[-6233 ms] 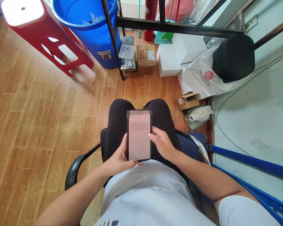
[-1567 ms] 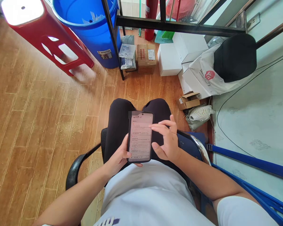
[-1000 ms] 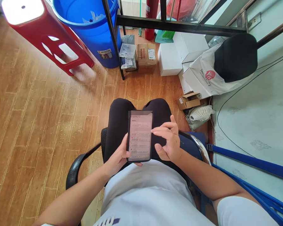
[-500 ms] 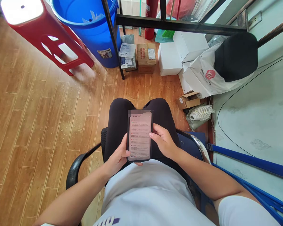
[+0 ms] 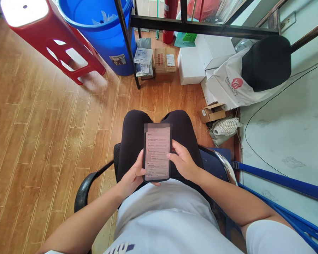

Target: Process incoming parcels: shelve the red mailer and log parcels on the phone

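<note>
A black-framed smartphone (image 5: 157, 152) stands upright in view over my lap, its lit screen showing a list of entries. My left hand (image 5: 134, 175) grips its lower left side, thumb at the screen's edge and a fingertip showing under the bottom. At the right edge, my right hand (image 5: 183, 161) is closed about the phone's side, with the thumb tip touching the screen. The other fingers of this hand are partly hidden behind the phone. One entry in the list sits further right than the others.
I sit in a chair with a black armrest (image 5: 82, 192). Ahead are a red stool (image 5: 53, 46), a blue bin (image 5: 106, 46), a cardboard box (image 5: 164, 65), white boxes (image 5: 190, 67) and a black metal frame (image 5: 159, 24). A blue bar (image 5: 283, 181) lies to the right.
My right thumb has slid slightly down and left on the screen. One list entry has shifted to the right. The phone and my left hand have hardly moved.
</note>
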### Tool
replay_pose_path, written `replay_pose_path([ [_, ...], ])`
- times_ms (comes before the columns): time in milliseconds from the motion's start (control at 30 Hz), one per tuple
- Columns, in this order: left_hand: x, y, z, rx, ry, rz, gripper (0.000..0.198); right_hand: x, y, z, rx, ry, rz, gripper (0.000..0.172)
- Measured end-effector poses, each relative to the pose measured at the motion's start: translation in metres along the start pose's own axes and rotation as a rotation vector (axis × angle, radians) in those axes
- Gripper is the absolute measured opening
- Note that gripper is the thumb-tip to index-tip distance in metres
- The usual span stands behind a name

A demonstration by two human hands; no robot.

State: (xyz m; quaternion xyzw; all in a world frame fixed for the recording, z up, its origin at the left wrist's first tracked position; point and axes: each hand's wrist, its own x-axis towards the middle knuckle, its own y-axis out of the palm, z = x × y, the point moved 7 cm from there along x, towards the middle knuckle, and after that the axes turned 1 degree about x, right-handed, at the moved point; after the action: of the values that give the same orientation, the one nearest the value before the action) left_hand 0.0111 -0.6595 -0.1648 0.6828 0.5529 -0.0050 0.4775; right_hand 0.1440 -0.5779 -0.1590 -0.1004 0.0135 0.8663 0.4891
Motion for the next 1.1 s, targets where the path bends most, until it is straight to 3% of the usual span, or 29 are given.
replay_pose_path([
  [200, 0.0008, 0.0019, -0.0007, -0.009, -0.010, 0.007, 0.069, -0.0008, 0.0006, 0.0002, -0.084, 0.013, -0.018, 0.040],
  [333, 0.0014, 0.0008, -0.0012, -0.002, 0.003, 0.001, 0.069, -0.0006, 0.0017, -0.0010, 0.035, -0.001, 0.006, 0.026],
  [567, 0.0008, 0.0005, 0.0000, 0.003, -0.012, 0.004, 0.068, -0.0009, 0.0013, -0.0009, -0.040, 0.000, -0.007, 0.037],
  [833, 0.0002, 0.0004, -0.0010, 0.007, -0.011, -0.006, 0.073, -0.0004, 0.0014, -0.0006, 0.030, -0.001, 0.006, 0.025],
  [967, 0.0012, 0.0017, -0.0005, 0.009, -0.007, 0.010, 0.070, -0.0012, 0.0014, -0.0021, -0.038, 0.019, -0.009, 0.038],
  [1100, 0.0014, 0.0014, -0.0004, 0.003, -0.005, 0.000, 0.071, -0.0008, 0.0016, -0.0023, 0.049, 0.005, 0.006, 0.025],
])
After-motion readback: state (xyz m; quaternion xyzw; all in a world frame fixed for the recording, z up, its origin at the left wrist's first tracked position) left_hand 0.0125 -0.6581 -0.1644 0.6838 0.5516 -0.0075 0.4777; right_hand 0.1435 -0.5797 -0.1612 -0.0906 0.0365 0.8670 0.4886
